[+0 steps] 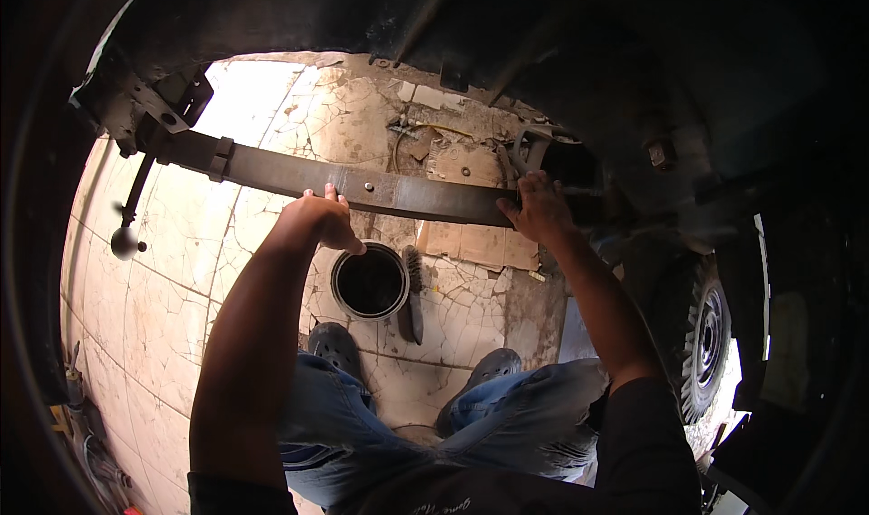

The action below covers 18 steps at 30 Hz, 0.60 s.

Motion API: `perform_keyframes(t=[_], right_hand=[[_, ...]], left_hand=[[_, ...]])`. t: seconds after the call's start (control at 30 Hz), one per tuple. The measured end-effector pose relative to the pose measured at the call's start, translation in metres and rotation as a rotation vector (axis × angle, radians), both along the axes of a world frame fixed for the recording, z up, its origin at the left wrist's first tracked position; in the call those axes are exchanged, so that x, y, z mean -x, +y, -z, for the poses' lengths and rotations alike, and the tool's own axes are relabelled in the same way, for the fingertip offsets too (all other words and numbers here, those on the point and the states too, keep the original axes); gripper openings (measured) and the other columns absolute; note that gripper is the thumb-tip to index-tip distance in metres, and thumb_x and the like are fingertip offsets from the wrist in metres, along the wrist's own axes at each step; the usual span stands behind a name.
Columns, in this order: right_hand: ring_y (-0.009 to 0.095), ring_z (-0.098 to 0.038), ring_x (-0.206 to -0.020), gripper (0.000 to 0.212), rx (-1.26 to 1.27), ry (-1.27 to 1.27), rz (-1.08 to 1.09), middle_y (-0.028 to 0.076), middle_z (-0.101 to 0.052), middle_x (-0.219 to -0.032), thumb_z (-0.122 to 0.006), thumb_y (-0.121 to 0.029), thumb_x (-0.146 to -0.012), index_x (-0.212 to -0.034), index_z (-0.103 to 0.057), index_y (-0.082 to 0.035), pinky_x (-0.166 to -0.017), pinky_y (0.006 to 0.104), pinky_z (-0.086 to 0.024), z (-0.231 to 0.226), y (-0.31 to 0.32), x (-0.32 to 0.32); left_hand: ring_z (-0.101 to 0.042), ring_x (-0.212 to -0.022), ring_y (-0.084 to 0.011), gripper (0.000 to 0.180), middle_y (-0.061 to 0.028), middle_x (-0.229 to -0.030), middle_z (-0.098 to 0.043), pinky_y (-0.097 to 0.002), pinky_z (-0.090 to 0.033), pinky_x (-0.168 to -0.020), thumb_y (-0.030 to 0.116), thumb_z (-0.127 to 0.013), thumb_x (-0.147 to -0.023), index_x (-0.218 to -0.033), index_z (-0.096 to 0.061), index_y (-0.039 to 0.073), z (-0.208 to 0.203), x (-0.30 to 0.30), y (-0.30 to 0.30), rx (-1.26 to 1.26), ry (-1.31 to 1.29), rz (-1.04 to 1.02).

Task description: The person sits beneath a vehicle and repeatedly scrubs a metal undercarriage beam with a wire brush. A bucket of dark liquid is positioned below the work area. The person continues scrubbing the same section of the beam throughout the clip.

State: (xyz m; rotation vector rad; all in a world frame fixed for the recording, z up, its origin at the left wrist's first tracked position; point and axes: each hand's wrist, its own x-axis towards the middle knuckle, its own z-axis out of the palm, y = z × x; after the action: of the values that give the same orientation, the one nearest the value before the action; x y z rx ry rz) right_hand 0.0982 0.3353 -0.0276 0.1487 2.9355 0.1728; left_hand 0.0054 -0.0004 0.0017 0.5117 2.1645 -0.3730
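Observation:
A long, slightly curved steel leaf spring [425,200] runs across in front of me beneath the dark vehicle body. A small bolt end shows near its middle, and a metal clip [221,159] wraps it toward the left. My left hand [324,220] is closed around the spring's near edge just left of the middle, fingertips on top, thumb hanging below. Farther right, my right hand [542,209] grips the spring, fingers over its far side and thumb against the near part. The spring's right end is lost in shadow.
On the cracked tile floor below stand a round open can [337,295] with dark insides and a brush [412,302] beside it. Flattened cardboard [471,243] lies under the spring. A rod with a ball end [124,243] hangs at left; a wheel [711,334] stands at right.

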Motion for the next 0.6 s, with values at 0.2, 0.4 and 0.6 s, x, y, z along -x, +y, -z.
perform_keyframes(t=[0.2, 0.4, 0.6], right_hand=[[0.037, -0.025, -0.141, 0.081, 0.041, 0.037, -0.048, 0.025, -0.03, -0.148, -0.045, -0.059, -0.092, -0.143, -0.03, 0.004, -0.115, 0.0507, -0.019, 0.003, 0.003, -0.017], [0.042, -0.024, -0.14, 0.084, -0.024, 0.027, -0.125, 0.03, -0.026, -0.149, -0.049, -0.055, -0.092, -0.143, -0.025, 0.008, -0.113, 0.0517, -0.022, 0.0, -0.01, -0.064], [0.043, -0.023, -0.14, 0.087, -0.015, 0.135, -0.143, 0.031, -0.022, -0.149, -0.053, -0.053, -0.09, -0.143, -0.022, 0.009, -0.112, 0.0532, -0.022, 0.008, -0.019, -0.064]], left_hand=[[-0.014, -0.142, -0.0456, 0.111, -0.0209, -0.158, -0.004, -0.0513, -0.024, -0.114, 0.07, -0.058, -0.078, -0.151, -0.009, 0.001, -0.003, 0.002, -0.009, -0.072, -0.008, 0.026], [-0.014, -0.143, -0.0444, 0.107, -0.0198, -0.158, -0.003, -0.05, -0.025, -0.113, 0.065, -0.058, -0.081, -0.151, -0.009, 0.002, -0.005, -0.003, -0.001, -0.049, 0.008, 0.021], [-0.013, -0.143, -0.0427, 0.106, -0.019, -0.158, -0.002, -0.0497, -0.027, -0.113, 0.065, -0.057, -0.081, -0.151, -0.009, 0.002, -0.008, -0.004, -0.003, -0.017, -0.032, -0.007]])
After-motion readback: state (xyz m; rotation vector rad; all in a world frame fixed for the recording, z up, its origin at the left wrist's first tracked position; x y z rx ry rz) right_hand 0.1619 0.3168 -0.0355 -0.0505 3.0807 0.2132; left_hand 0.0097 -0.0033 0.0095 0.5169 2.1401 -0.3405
